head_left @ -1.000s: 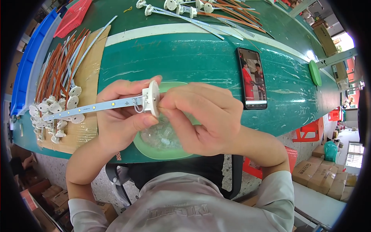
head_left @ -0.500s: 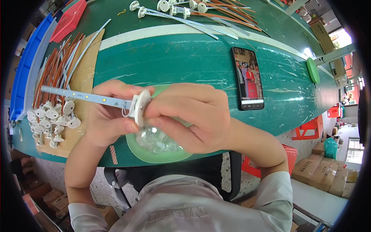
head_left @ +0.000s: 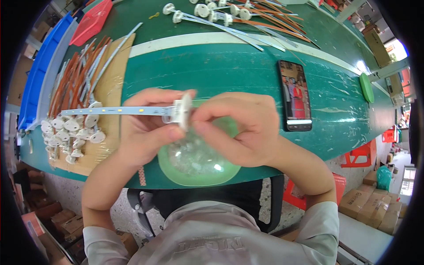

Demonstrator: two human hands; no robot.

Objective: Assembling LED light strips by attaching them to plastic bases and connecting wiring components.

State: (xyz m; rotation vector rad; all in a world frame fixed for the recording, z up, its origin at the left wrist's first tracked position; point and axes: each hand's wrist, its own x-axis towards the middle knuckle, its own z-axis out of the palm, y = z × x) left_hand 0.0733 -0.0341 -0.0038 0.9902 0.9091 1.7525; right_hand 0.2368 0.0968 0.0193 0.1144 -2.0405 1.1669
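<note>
Between the fingers and thumb of my left hand is the white round end cap of an LED strip. The narrow bluish strip runs out to the left over the hand, with small yellow LEDs along it. Just right of the cap's flat face, my right hand is closed in a pinch, its thumb and forefinger tips together. Whatever those tips hold, if anything, is too small to make out. Below both hands stands a light green bowl with small clear plastic pieces in it.
On the left, a cardboard sheet bears a bundle of LED strips with white caps. More capped strips lie at the back. A smartphone rests at right. A red basket and blue bin stand far left.
The LED strip has turned to lie nearly level, its cap now facing right. My right fingertips have drawn slightly away from the cap. The whole view has shifted a little.
</note>
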